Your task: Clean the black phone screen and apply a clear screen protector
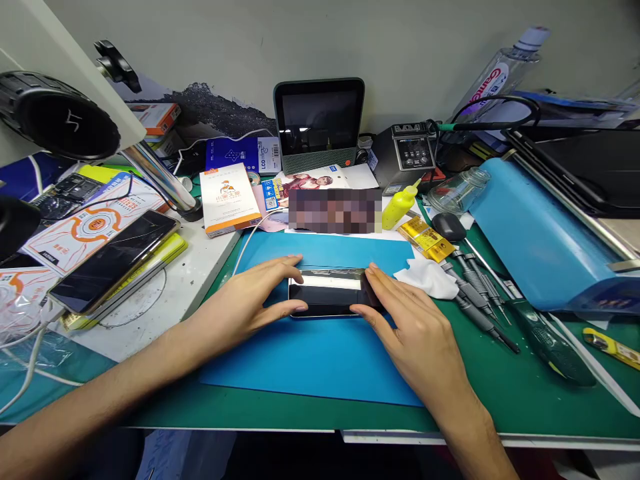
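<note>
A dark-screened smartphone (pixel 327 297) lies sideways on a blue mat (pixel 310 357), with a bright strip of reflected light across its glass. My left hand (pixel 265 293) grips its left end, thumb at the near edge and fingers toward the far edge. Around the right end, my right hand (pixel 407 320) holds it the same way, covering that corner. A crumpled white cloth (pixel 429 277) sits just beyond my right hand. Several grey screwdrivers (pixel 473 293) lie to the right of it.
A microscope stand (pixel 160 177) rises at the left, beside another phone (pixel 115 260) on a pale base. Boxes (pixel 230 200), a tablet-like display (pixel 320 123), a yellow bottle (pixel 401 203) and a glass jar (pixel 460 190) line the back. A blue machine (pixel 540 240) stands at the right.
</note>
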The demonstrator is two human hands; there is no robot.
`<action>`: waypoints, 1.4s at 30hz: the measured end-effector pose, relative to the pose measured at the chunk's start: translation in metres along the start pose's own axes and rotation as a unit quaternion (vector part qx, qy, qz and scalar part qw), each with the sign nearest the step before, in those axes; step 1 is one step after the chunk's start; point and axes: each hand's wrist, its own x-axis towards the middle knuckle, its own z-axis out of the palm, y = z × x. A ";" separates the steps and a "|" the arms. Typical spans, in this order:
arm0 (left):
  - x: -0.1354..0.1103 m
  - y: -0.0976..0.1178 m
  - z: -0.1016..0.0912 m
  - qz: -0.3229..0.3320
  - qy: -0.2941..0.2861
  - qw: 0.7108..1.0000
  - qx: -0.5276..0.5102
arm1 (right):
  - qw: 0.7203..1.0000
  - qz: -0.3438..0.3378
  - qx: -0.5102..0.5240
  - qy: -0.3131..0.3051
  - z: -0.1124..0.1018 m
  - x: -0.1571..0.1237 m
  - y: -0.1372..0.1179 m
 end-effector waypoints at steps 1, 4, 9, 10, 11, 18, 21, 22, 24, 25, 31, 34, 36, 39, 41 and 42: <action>0.002 0.000 0.000 -0.010 -0.007 1.000 -0.015 | 1.000 0.002 0.000 -0.002 0.000 0.000 0.000; 0.003 0.000 -0.002 -0.017 -0.001 0.999 -0.031 | 1.000 0.009 0.007 -0.003 0.000 -0.001 0.001; 0.001 -0.001 -0.002 0.022 0.019 1.000 0.001 | 0.998 0.030 0.049 -0.003 0.000 -0.001 0.003; 0.000 -0.001 -0.002 0.037 0.024 0.999 0.012 | 0.997 0.038 0.063 -0.004 0.000 -0.001 0.003; 0.000 -0.001 -0.002 0.052 0.030 0.998 0.022 | 0.996 0.047 0.076 -0.002 -0.001 -0.001 0.003; -0.002 0.002 0.000 0.093 0.062 0.991 0.072 | 0.985 0.079 0.149 0.025 -0.011 -0.001 0.005; -0.005 0.004 0.002 0.066 0.049 0.995 0.050 | 0.985 0.071 0.157 0.001 -0.019 0.004 0.009; -0.006 0.005 0.002 0.058 0.045 0.996 0.044 | 0.986 0.064 0.156 -0.011 -0.023 0.006 0.012; -0.006 0.006 0.003 0.050 0.040 0.997 0.040 | 0.986 0.043 0.155 -0.036 -0.030 0.011 0.018; -0.007 0.006 0.003 0.049 0.040 0.997 0.040 | 0.986 0.030 0.156 -0.050 -0.034 0.014 0.022; -0.005 0.003 0.004 0.049 0.048 0.997 0.028 | 0.978 -0.050 0.150 -0.134 -0.045 0.036 0.051; -0.005 0.002 0.003 0.039 0.034 0.998 0.026 | 0.974 -0.075 0.150 -0.155 -0.041 0.045 0.060; -0.005 0.002 0.002 0.032 0.024 0.999 0.027 | 0.971 -0.082 0.156 -0.164 -0.036 0.048 0.063; -0.005 0.003 0.000 0.019 0.010 0.999 0.034 | 0.968 -0.080 0.170 -0.169 -0.027 0.047 0.066; -0.005 0.003 0.001 0.011 0.005 0.999 0.038 | 0.967 -0.068 0.176 -0.168 -0.023 0.044 0.066; -0.005 0.002 0.001 0.010 0.005 0.999 0.038 | 0.968 -0.059 0.179 -0.169 -0.022 0.042 0.066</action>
